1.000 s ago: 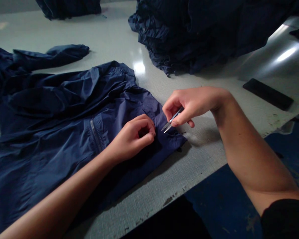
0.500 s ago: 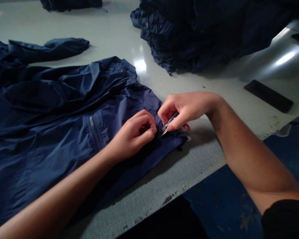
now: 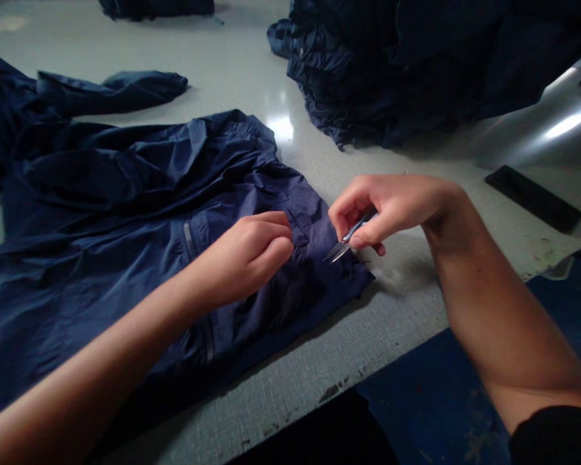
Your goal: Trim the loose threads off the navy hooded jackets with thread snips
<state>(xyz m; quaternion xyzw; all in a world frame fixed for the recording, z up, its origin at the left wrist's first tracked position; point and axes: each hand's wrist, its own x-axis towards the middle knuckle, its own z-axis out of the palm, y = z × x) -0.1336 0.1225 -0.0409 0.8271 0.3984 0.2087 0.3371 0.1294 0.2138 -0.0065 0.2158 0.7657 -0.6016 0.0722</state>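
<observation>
I am holding a small pair of thread snips [image 3: 345, 244] in my right hand [image 3: 387, 206], fingers clamped together around the handle, just right of the frame's middle. The snips' long axis is running diagonally, from upper right inside my grip down to the lower left, and the metal tips are pointing lower left, hovering just over the corner of the navy jacket [image 3: 126, 213]. I cannot tell whether the blades are touching the cloth.

My left hand [image 3: 252, 255] is resting on the jacket at the centre of the frame, fingers curled together into a loose fist, pressing on the fabric near the short zipper [image 3: 188, 237]; whether it is pinching anything I cannot tell. The two hands are lying near each other but apart.

The jacket is lying spread over the left half of the grey desk [image 3: 407, 310], its hem corner reaching toward the desk's near edge. A pile of dark blue garments [image 3: 407, 64] is sitting in the upper right, and a flat black object [image 3: 532, 197] is lying at the right edge.
</observation>
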